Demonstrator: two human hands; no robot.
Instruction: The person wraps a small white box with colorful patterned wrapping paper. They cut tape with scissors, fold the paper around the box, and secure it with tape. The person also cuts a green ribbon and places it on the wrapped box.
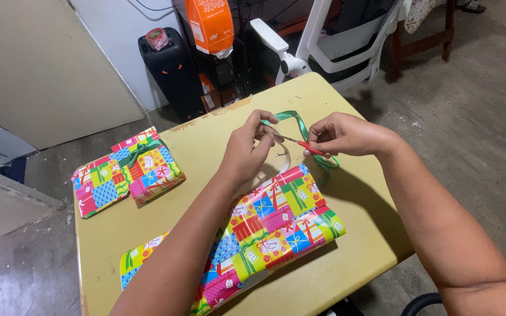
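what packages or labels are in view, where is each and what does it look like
Large flat wrapped package: on the yellow table, just below the hands; rectangular, bright patchwork gift paper.
Smaller wrapped package: far left of the table, squarish, same paper, green ribbon, lying on another flat wrapped package.
Orange bag: hanging behind the table, with white print.
Left hand and right hand: holding green ribbon and red-handled scissors.

Your green ribbon point(297, 122) arches across the upper middle of the frame, one end pinched up high, the rest looping down to the yellow tabletop at right. Your red-handled scissors point(301, 143) lie almost level just under that arch, blades pointing left, slightly parted.
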